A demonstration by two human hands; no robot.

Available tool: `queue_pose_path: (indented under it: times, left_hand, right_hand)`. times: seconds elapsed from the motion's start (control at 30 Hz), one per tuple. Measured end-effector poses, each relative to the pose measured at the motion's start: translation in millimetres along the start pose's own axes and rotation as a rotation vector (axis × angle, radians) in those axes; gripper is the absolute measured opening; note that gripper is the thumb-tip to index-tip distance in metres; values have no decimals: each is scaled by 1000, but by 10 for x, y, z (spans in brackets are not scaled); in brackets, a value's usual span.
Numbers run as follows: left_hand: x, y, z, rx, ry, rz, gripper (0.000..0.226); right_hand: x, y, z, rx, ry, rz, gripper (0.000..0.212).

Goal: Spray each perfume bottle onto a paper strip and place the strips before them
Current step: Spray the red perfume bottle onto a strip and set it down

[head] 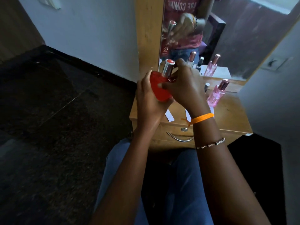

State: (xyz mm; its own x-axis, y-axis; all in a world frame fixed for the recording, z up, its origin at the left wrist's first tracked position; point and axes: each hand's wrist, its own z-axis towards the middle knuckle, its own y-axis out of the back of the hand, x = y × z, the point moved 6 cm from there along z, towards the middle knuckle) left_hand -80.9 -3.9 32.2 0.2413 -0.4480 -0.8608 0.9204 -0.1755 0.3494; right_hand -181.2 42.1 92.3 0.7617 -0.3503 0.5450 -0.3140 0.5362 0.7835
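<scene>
Right now the left hand (pixel 146 96) grips the red bottle (pixel 159 88) tilted, cap (pixel 168 69) up toward the mirror, with right hand (pixel 183 88) fingers pinching its neck.

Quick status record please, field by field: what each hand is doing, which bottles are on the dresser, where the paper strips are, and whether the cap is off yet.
left hand: grips the body of the red perfume bottle, held above the dresser
right hand: fingers at the bottle's neck, beside the silver cap
cap: on the bottle
pink perfume bottle: stands on the dresser, right of the hands
other bottles: a dark-capped one partly hidden behind the right hand
paper strips: white, lying near the dresser's front edge
mirror: behind the bottles
</scene>
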Motion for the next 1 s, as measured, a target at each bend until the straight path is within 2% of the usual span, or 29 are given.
queue_pose_path:
  times: [0.1,0.23,0.4,0.5,0.63,0.7,0.8,0.87,0.93,1.0]
  left_hand:
    - [7,102,-95,-47,22,-12,90]
    - [-1,180,-174,-9,24,54,93]
    - [62,266,-183,126,68,20,90]
    - [137,295,-174,294,116,-159,77]
    - [238,348,-183,413,191,-277,62]
    - [303,343,-187,489,229,-432,53]
    - [360,270,-298,674,278,-751,58]
    - [381,236,-360,736,330,-836,66]
    - [393,252,-344,692,328,-801,68]
    - [355,316,-259,532,260,-598,58]
  right_hand:
    - [29,29,-102,12,-14,133,46]
    - [27,111,-55,-42,-17,252,33]
    - [47,48,-18,157,4,454,19]
    - [89,9,-27,269,45,576,10]
    - [126,-20,-15,361,100,680,14]
    - [141,-55,-15,433,124,774,17]
    - [159,-140,-45,568,165,933,33]
    - [156,-195,-83,615,150,989,30]
    - [96,-225,-106,618,98,1071,24]
    - [59,-231,-124,598,49,1132,21]
